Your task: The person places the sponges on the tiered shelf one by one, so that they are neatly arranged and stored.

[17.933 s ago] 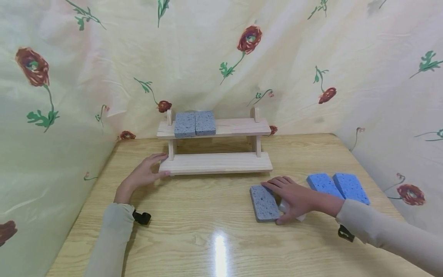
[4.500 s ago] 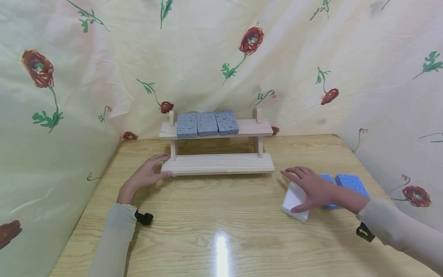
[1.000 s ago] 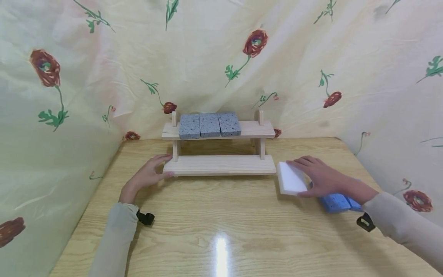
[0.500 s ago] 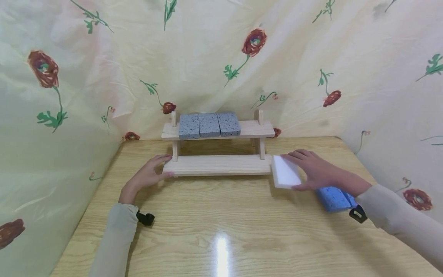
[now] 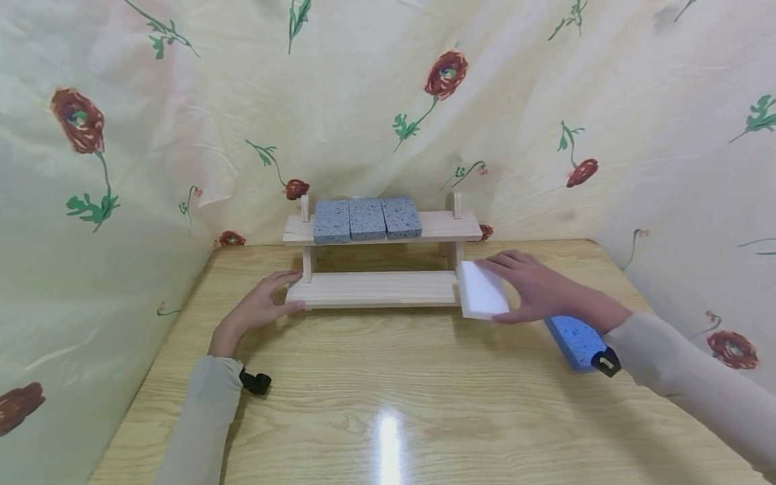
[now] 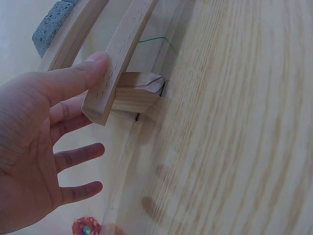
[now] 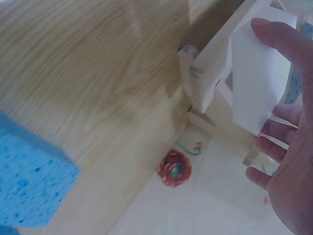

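Note:
In the head view, a two-tier wooden rack point(image 5: 376, 289) stands at the back of the table. My left hand point(image 5: 257, 306) grips the left end of its lower board, thumb on the front edge; in the left wrist view the ring and little fingers stick out free. A white sponge point(image 5: 483, 289) is pinched between thumb and fingers of my right hand point(image 5: 530, 286), held tilted at the right end of the lower board. Whether it touches the board cannot be told. Three grey sponges point(image 5: 367, 219) lie side by side on the upper board, towards its left.
A blue sponge point(image 5: 576, 340) lies on the table under my right forearm, which hides the other blue one; the right wrist view shows the blue sponge point(image 7: 34, 176) at left. Flowered cloth point(image 5: 364, 101) surrounds the table point(image 5: 315, 404) at the back and sides.
The third grey sponge went from the table to the upper board. My right hand then lifted the white sponge and carried it left to the rack. My left hand stays on the rack.

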Motion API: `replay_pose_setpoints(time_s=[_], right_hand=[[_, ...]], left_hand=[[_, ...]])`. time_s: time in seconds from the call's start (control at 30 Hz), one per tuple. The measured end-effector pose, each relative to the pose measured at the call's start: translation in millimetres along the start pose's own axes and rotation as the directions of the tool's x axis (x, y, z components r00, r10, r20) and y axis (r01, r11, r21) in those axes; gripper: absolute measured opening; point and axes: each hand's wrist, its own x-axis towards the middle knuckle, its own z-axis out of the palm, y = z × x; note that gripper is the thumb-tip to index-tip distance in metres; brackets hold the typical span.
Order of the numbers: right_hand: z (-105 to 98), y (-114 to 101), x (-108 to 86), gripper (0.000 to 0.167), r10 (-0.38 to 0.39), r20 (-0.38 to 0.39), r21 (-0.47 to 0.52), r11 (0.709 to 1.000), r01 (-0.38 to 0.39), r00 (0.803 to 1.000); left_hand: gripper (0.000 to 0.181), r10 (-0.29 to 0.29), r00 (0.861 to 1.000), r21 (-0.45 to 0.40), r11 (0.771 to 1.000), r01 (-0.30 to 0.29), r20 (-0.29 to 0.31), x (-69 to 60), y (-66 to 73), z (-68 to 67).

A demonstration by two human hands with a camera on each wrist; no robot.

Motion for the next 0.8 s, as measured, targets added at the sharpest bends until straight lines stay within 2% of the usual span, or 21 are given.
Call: replay_pose_setpoints(time_s=[0.47, 0.8], right_hand=[[9, -22, 28.8, 0.102, -0.058, -0.023, 0.078, 0.995, 0.059, 0.998], [15, -36, 47.6, 0.106, -0.103, -0.062, 0.102, 0.989, 0.108, 0.993]], left_hand=[[0.071, 0.01, 1.0, -0.029, 1.0, -0.01, 0.003, -0.5, 0.0, -0.3], [0.071, 0.022, 1.0, -0.005, 1.0, -0.022, -0.015, -0.2, -1.4, 0.4]])
